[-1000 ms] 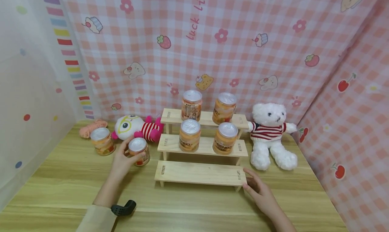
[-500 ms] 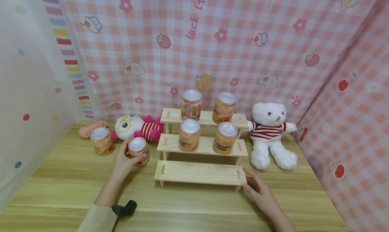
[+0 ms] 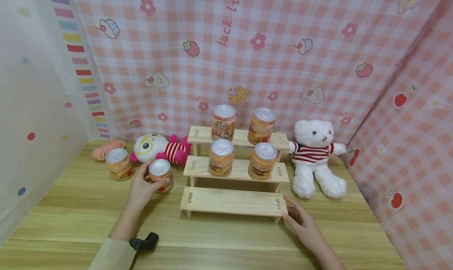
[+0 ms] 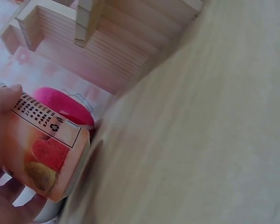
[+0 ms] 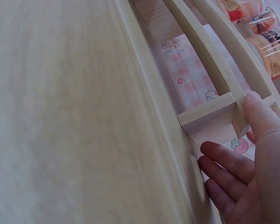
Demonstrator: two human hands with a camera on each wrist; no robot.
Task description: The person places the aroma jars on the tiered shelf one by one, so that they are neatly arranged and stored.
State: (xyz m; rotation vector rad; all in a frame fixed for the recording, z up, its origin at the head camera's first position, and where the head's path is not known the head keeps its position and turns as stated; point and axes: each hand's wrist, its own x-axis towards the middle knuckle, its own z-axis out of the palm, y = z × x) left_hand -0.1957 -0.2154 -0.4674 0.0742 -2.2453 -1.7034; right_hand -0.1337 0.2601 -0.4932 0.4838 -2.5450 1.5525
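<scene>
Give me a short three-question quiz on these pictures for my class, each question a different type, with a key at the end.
1. Multiple choice: How many cans stand on the wooden shelf?
A) two
B) four
C) six

2. True or false: The right hand is at one end of the shelf's lowest step.

3. Fill in the blank: To the left of the shelf, the left hand holds a ____.

Key:
1. B: two on the top step and two on the middle one.
2. True.
3. can
</scene>
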